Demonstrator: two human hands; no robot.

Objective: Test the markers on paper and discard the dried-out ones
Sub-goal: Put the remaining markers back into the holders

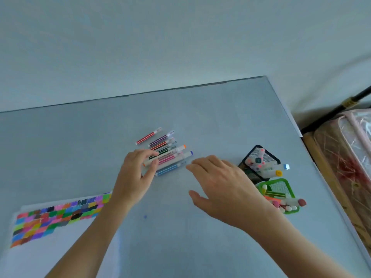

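Observation:
Several capped markers [170, 155] lie side by side in a loose row on the grey table [220, 121]. A red-striped marker [148, 136] lies a little apart at the far end. My left hand [136, 173] pinches the near end of a white marker with an orange cap [176, 150] between thumb and fingers. My right hand [222, 187] hovers just right of the row, fingers spread and relaxed, holding nothing. The test paper [50, 237], with rows of coloured swatches along its top, lies at the near left.
A black mesh holder [259, 157] and a green mesh holder [279, 189], both with markers in them, stand at the right near the table's edge. Beyond that edge sits a pink-framed box [351, 149] with straw-like filling. A wall runs behind the table.

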